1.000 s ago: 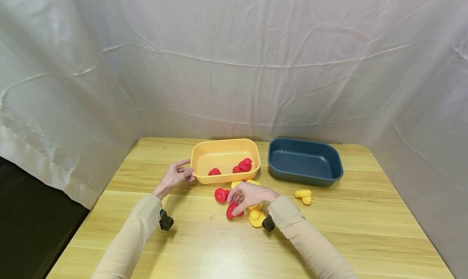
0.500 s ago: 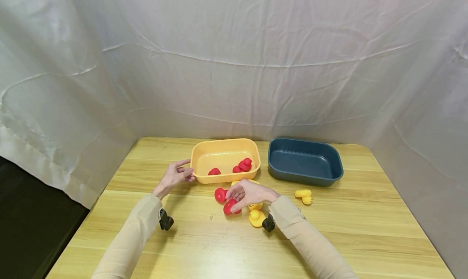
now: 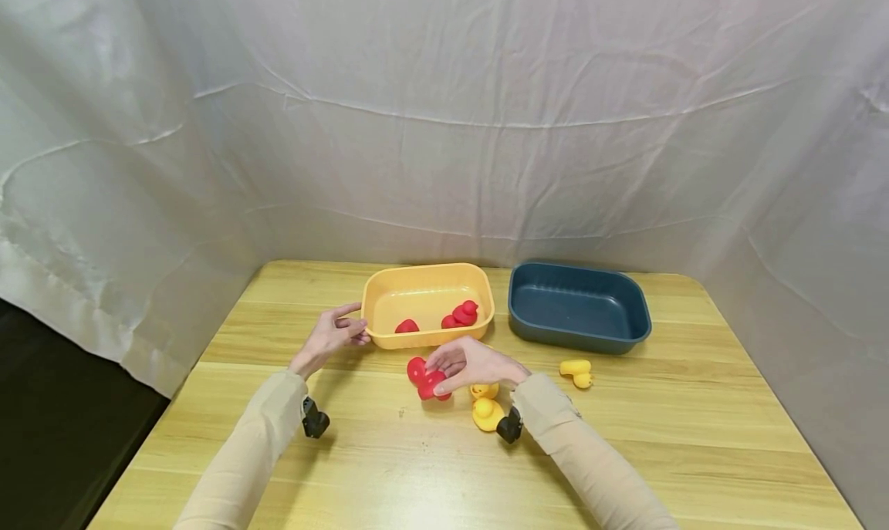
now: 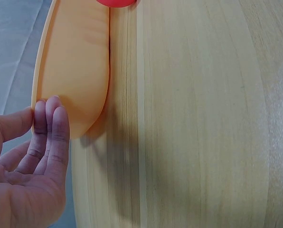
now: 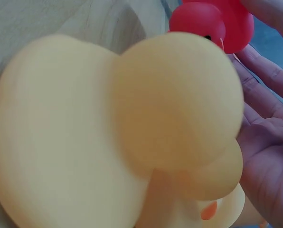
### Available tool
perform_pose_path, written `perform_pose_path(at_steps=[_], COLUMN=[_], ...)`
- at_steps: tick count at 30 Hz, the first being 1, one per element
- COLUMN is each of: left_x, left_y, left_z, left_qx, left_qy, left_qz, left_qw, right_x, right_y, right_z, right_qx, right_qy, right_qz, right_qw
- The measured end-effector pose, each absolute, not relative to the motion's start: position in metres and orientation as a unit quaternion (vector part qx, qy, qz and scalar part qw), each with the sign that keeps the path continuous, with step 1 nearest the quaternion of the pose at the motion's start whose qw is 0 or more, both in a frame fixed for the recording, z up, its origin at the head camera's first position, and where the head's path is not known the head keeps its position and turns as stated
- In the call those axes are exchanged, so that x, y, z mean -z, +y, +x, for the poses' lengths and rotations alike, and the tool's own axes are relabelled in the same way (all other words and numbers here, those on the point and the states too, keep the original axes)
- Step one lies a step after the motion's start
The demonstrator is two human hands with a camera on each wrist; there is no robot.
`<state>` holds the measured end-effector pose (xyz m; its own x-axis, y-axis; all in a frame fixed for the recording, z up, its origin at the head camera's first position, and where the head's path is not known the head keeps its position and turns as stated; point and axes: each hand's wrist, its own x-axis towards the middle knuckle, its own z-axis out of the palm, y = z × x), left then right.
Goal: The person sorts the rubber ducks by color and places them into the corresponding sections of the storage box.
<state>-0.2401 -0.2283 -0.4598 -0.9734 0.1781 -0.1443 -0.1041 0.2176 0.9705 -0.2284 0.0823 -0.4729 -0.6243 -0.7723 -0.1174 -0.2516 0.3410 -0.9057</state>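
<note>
My right hand [image 3: 475, 362] pinches a red rubber duck [image 3: 428, 386] between thumb and fingers, just over the table. Another red duck [image 3: 416, 369] is right beside it, partly behind it; I cannot tell whether they touch. Yellow ducks [image 3: 488, 416] sit under and beside this hand, and one yellow duck [image 5: 61, 128] fills much of the right wrist view. At the left corner of the yellow tray [image 3: 389, 339], my left hand [image 3: 329, 340] holds the rim, thumb at the edge and fingers against the wall [image 4: 80, 61]. Several red ducks [image 3: 465, 312] lie in that tray.
A dark blue tray [image 3: 576, 337] stands to the right of the yellow one, with nothing visible inside. A yellow duck [image 3: 576, 369] lies on its side in front of it. Pale curtain [image 3: 486, 167] hangs behind the wooden table [image 3: 694, 437].
My right hand has moved slightly left and away from me, bringing its red duck up to the other red one. The left hand and both trays keep their places.
</note>
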Motion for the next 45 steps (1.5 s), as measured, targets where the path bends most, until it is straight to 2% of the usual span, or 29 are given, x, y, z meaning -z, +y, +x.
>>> perform_pose_path(at_steps=[18, 45], left_x=[0.460, 0.460], left_y=[-0.228, -0.229], left_z=[-0.240, -0.241], left_qx=[-0.633, -0.640], left_qy=[0.765, 0.758], left_qz=[0.024, 0.025], left_qw=[0.116, 0.119], right_x=[0.474, 0.462], right_y=[0.081, 0.072], right_z=[-0.228, -0.238], right_qx=[0.579, 0.639], right_qy=[0.728, 0.724], right_qz=[-0.275, -0.201], right_qw=[0.242, 0.167])
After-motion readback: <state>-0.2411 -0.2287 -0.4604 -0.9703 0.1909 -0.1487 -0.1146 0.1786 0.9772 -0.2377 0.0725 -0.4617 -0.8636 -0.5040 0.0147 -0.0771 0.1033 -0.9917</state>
